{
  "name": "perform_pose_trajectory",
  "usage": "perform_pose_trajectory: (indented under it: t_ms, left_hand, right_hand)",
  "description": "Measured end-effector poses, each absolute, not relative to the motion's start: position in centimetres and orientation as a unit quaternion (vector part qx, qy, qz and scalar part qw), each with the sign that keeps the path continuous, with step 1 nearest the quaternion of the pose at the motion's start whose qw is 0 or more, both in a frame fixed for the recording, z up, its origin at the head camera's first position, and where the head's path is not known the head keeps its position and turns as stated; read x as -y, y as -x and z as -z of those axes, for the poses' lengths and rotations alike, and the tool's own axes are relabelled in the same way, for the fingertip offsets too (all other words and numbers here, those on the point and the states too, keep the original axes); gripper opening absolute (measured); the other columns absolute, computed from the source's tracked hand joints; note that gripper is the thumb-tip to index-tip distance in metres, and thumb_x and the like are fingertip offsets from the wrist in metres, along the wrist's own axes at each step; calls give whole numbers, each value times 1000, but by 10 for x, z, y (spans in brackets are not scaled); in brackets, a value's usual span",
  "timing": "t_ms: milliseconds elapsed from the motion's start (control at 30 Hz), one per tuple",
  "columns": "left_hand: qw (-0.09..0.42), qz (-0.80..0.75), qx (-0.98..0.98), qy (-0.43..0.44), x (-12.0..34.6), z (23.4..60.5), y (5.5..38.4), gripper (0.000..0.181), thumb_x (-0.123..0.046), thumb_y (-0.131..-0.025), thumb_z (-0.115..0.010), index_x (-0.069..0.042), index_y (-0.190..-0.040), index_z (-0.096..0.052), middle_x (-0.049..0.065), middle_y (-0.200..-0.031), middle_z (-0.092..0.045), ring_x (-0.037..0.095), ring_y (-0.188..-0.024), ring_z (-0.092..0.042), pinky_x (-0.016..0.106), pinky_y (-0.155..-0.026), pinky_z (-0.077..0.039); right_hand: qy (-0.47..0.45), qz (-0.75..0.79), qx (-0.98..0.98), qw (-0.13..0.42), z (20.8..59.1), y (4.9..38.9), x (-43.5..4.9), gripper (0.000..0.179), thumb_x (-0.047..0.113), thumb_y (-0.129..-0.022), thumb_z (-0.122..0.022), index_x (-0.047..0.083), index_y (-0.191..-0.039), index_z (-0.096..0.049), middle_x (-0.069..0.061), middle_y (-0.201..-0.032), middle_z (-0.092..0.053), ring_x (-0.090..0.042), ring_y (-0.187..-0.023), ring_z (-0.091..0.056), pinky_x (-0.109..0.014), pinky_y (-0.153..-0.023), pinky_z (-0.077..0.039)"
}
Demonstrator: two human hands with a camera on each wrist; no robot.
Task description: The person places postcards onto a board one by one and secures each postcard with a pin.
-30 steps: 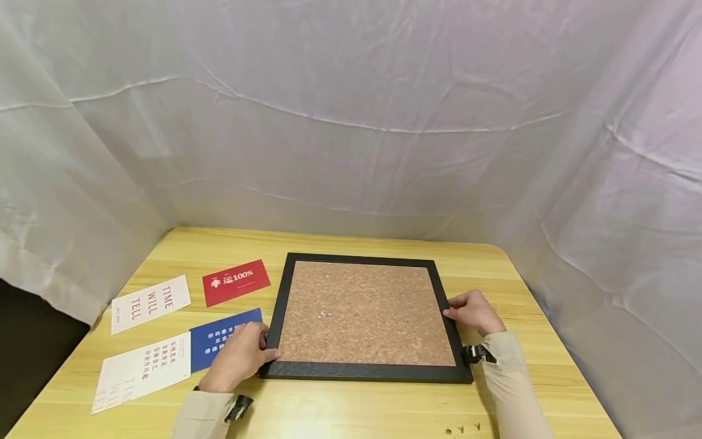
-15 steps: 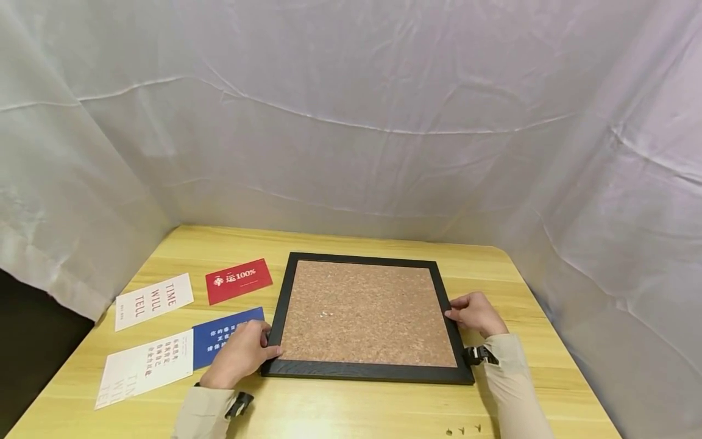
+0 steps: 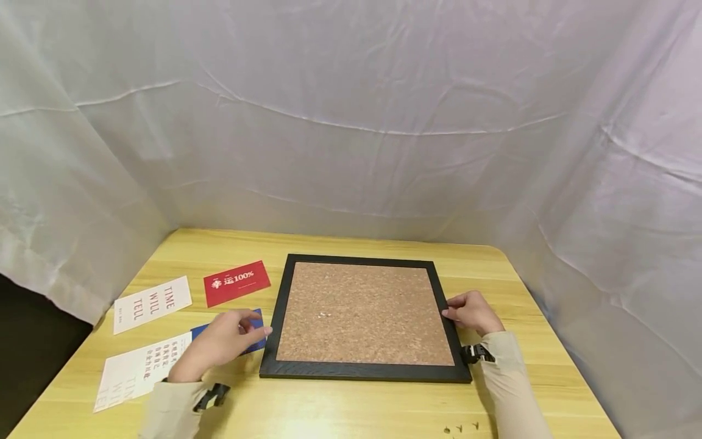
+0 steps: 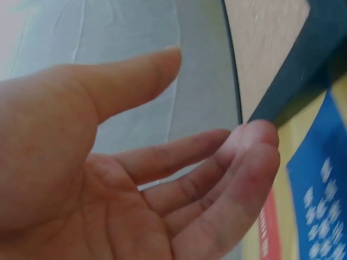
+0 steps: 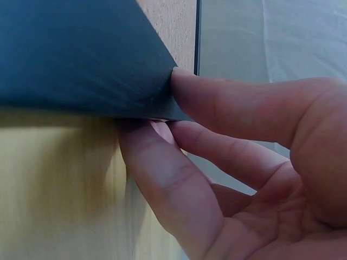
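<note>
A cork board (image 3: pixel 364 314) in a black frame (image 3: pixel 362 372) lies flat in the middle of the table. My right hand (image 3: pixel 473 314) pinches the frame's right side; in the right wrist view the thumb (image 5: pixel 233 105) is on its face and the other fingers are at its edge and underside. My left hand (image 3: pixel 219 341) is off the frame, just left of it and over a blue card (image 3: pixel 258 341), which it partly hides. Its thumb (image 4: pixel 135 78) and fingers are apart with nothing between them.
A red card (image 3: pixel 237 284) and two white cards, one upper (image 3: pixel 152 305) and one lower (image 3: pixel 139 369), lie on the table's left side. Several small pins (image 3: pixel 459 428) lie near the front edge. White curtain (image 3: pixel 351 152) hangs behind and beside the wooden table (image 3: pixel 323 408).
My left hand has let go of the frame's left side and moved a little left, over the blue card. The right hand keeps its hold, and the board stays in place.
</note>
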State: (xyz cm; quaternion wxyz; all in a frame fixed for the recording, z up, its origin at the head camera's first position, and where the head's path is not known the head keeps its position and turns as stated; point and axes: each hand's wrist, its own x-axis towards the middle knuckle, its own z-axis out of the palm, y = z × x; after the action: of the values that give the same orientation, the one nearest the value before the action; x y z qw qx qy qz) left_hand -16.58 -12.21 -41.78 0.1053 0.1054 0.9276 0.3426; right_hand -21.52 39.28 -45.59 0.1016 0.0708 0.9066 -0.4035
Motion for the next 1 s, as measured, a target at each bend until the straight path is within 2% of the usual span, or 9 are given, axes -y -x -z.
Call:
perform_pose_trajectory:
  t_ms: [133, 300, 567, 800, 900, 1000]
  left_hand:
    - [86, -333, -931, -124, 143, 407, 180, 52, -38, -92, -68, 1, -125, -63, 3, -91, -67, 16, -82, -60, 28, -68, -50]
    - [85, -343, -927, -125, 168, 391, 201, 57, -45, -92, -65, 1, -126, -61, 11, -102, -69, 20, -84, -64, 31, -69, -54]
    - [61, -354, -929, -89, 202, 380, 230, 59, -48, -96, -59, -1, -131, -58, 22, -119, -65, 28, -99, -61, 29, -73, -52]
    - [37, -394, -915, -82, 217, 390, 255, 60, -48, -98, -54, 0, -135, -54, 26, -128, -62, 35, -108, -63, 27, -80, -55]
    - [43, -421, -903, -75, 222, 397, 266, 62, -48, -98, -53, 0, -137, -52, 26, -129, -60, 37, -111, -62, 24, -80, -55]
    - [39, -424, -903, -64, 227, 404, 274, 59, -44, -100, -52, 2, -137, -52, 27, -129, -59, 37, -111, -60, 27, -81, -55]
  right_hand:
    - [-74, 401, -907, 102, 453, 214, -392, 44, 8, -89, -69, -12, -127, -59, -31, -118, -66, -17, -81, -67, -32, -70, -57]
    - [-74, 395, -910, 101, 452, 214, -390, 43, 9, -90, -69, -11, -127, -59, -30, -116, -67, -16, -78, -66, -31, -68, -56]
    - [-62, 405, -908, 93, 456, 219, -390, 39, 6, -89, -69, -12, -123, -62, -31, -116, -67, -23, -90, -71, -38, -74, -60]
    - [-64, 408, -906, 93, 457, 217, -390, 38, 6, -90, -68, -12, -122, -62, -26, -106, -70, -16, -71, -64, -31, -63, -52]
    - [-65, 405, -907, 93, 457, 215, -391, 38, 7, -90, -68, -12, -123, -62, -26, -106, -70, -15, -70, -62, -31, -63, -52]
    - [-65, 401, -909, 92, 456, 213, -391, 39, 7, -91, -67, -12, -124, -61, -26, -107, -70, -16, -69, -62, -30, -63, -51]
